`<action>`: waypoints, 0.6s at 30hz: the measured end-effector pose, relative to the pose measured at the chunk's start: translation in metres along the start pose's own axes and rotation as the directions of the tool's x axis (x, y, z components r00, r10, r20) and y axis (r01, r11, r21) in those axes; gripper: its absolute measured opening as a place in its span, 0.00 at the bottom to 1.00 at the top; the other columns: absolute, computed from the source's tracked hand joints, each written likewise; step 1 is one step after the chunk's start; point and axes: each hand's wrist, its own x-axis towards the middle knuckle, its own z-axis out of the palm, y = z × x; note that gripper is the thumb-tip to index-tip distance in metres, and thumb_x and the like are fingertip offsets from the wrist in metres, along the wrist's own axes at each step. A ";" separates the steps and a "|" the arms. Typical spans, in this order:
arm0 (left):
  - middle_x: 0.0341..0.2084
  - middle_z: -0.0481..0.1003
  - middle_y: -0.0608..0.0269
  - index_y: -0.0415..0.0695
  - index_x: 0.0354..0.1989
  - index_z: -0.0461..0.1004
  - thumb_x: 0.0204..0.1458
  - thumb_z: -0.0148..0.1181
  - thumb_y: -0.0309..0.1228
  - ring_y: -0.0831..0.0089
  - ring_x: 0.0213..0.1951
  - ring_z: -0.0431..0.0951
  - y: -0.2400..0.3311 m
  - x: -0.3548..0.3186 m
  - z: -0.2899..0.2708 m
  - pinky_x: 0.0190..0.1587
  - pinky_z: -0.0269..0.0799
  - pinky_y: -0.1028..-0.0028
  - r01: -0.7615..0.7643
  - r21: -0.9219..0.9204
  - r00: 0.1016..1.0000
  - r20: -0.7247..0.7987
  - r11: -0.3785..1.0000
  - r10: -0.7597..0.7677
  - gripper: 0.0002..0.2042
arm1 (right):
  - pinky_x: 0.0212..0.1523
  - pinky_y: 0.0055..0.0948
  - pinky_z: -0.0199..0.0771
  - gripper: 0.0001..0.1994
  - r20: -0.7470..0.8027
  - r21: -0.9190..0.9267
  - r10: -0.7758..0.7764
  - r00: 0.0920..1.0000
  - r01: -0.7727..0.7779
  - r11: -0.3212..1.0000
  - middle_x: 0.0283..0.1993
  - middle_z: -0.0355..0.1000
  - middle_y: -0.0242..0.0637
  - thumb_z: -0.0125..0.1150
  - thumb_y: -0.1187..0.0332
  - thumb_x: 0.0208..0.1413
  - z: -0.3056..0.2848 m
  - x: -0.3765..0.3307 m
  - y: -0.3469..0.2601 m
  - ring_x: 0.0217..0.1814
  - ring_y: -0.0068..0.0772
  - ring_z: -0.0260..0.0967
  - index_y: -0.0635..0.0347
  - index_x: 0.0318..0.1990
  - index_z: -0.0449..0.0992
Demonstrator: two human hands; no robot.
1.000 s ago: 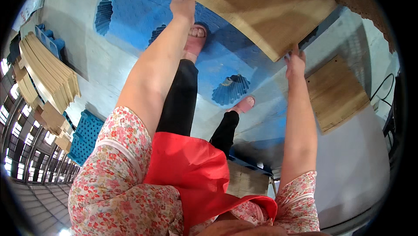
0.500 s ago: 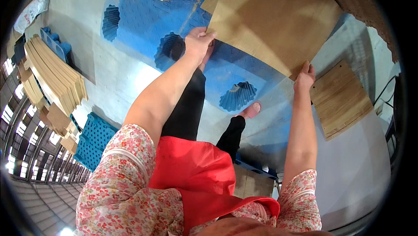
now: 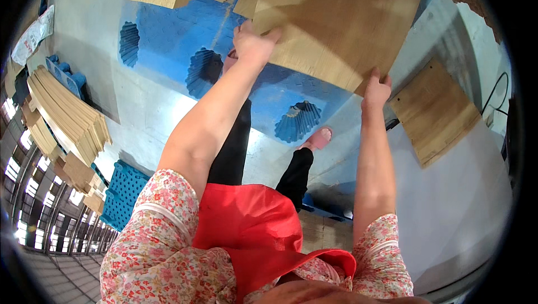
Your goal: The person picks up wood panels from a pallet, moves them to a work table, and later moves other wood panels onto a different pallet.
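Grey concrete floor (image 3: 140, 107) spreads below me, with a blue pallet (image 3: 168, 29) across the upper middle of the frame. My left hand (image 3: 252, 43) and right hand (image 3: 376, 92) are well apart, each clamped on an edge of a thin wooden sheet (image 3: 336, 23) that I hold over the pallet at the top centre. I judge the sheet could bend or slip, since I grip it only at its near edge and corner and it looks wide and limp. My foot (image 3: 317, 138) stands just beside the pallet, so a dropped sheet might land on it. A second sheet (image 3: 437, 110) lies on the floor at the right, where I could trip. More wooden sheets are stacked (image 3: 64, 116) at the left.
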 end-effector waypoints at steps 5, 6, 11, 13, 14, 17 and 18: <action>0.46 0.74 0.50 0.36 0.48 0.71 0.43 0.66 0.43 0.64 0.47 0.74 0.007 0.005 -0.039 0.48 0.69 0.71 0.171 -0.200 0.945 0.312 0.965 -0.102 0.27 | 0.51 0.31 0.66 0.27 0.116 -0.017 0.170 0.979 -0.169 0.986 0.49 0.71 0.45 0.55 0.55 0.57 -0.052 -0.030 -0.018 0.49 0.36 0.68 0.74 0.51 0.67; 0.46 0.74 0.50 0.36 0.50 0.70 0.45 0.66 0.44 0.65 0.46 0.74 0.010 0.010 -0.050 0.48 0.69 0.71 0.288 -0.302 0.879 0.459 0.909 -0.126 0.28 | 0.50 0.31 0.66 0.28 0.163 0.136 0.287 0.944 -0.309 0.941 0.49 0.70 0.45 0.52 0.52 0.59 -0.061 -0.034 -0.021 0.48 0.34 0.68 0.74 0.51 0.68; 0.45 0.74 0.52 0.31 0.52 0.67 0.52 0.61 0.43 0.67 0.45 0.74 0.035 -0.011 -0.090 0.48 0.70 0.70 0.121 -0.094 0.753 0.658 0.988 -0.029 0.27 | 0.44 0.32 0.68 0.26 0.256 0.095 0.266 0.929 -0.298 0.950 0.43 0.73 0.45 0.52 0.51 0.59 -0.091 -0.046 -0.029 0.42 0.32 0.68 0.75 0.44 0.72; 0.44 0.74 0.52 0.31 0.51 0.68 0.52 0.59 0.40 0.67 0.45 0.74 0.048 -0.034 -0.117 0.47 0.70 0.70 0.216 -0.135 0.710 0.702 0.967 -0.060 0.25 | 0.43 0.33 0.69 0.26 0.197 -0.088 0.255 0.947 -0.242 0.966 0.40 0.74 0.45 0.53 0.52 0.59 -0.113 -0.067 -0.031 0.39 0.32 0.69 0.76 0.42 0.73; 0.44 0.74 0.52 0.30 0.51 0.67 0.52 0.59 0.39 0.68 0.44 0.74 0.053 -0.048 -0.136 0.46 0.69 0.70 0.161 -0.099 0.718 0.694 0.982 -0.048 0.25 | 0.40 0.33 0.70 0.26 0.227 -0.015 0.250 0.941 -0.254 0.967 0.36 0.75 0.46 0.53 0.52 0.59 -0.124 -0.084 -0.032 0.36 0.32 0.70 0.77 0.40 0.74; 0.43 0.74 0.54 0.30 0.51 0.68 0.52 0.59 0.37 0.70 0.43 0.74 0.063 -0.098 -0.189 0.47 0.68 0.71 0.174 -0.163 0.733 0.680 0.971 -0.017 0.24 | 0.40 0.32 0.70 0.25 0.234 -0.009 0.183 0.955 -0.186 0.982 0.36 0.75 0.46 0.54 0.53 0.59 -0.150 -0.147 -0.042 0.38 0.30 0.70 0.76 0.39 0.74; 0.43 0.74 0.56 0.32 0.51 0.68 0.52 0.59 0.36 0.71 0.43 0.74 0.065 -0.113 -0.208 0.47 0.69 0.71 0.202 -0.149 0.741 0.670 0.968 -0.051 0.23 | 0.41 0.31 0.70 0.24 0.229 -0.052 0.239 0.944 -0.234 0.971 0.36 0.75 0.45 0.54 0.54 0.59 -0.159 -0.168 -0.048 0.38 0.29 0.70 0.75 0.40 0.74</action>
